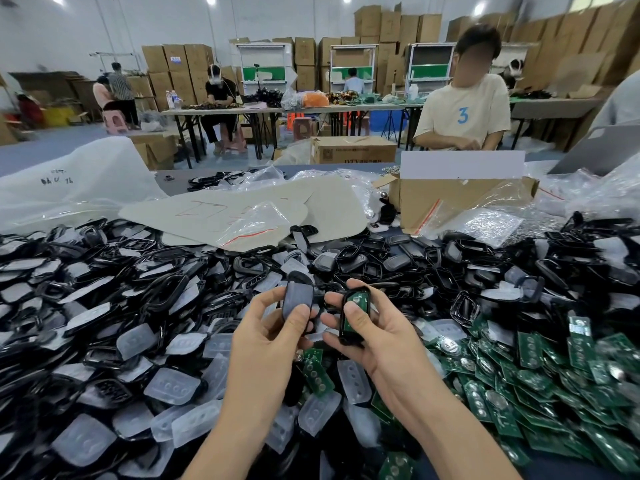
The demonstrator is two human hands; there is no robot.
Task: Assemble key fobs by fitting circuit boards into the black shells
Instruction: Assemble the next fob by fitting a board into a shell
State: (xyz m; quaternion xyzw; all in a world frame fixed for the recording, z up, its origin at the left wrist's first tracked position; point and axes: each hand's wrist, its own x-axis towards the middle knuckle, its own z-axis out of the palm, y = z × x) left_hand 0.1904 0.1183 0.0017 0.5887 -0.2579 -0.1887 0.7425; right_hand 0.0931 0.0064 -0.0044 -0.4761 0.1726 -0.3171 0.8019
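My left hand (266,337) grips a black shell half (297,296) whose matte back faces me, thumb on its lower end. My right hand (374,337) holds another black shell (355,311) upright, with a green circuit board (356,299) seated inside it and my thumb pressing over the board. The two shells are a few centimetres apart above the heap. A pile of loose green circuit boards (540,386) lies at the right. Black shell parts (138,278) cover the left and middle of the table.
Translucent rubber button pads (173,386) are scattered through the pile in front. Beige card sheets (242,209) with a small zip bag (256,223) lie behind. A cardboard box (457,199) and plastic bags stand at the back right. A person (464,109) sits opposite.
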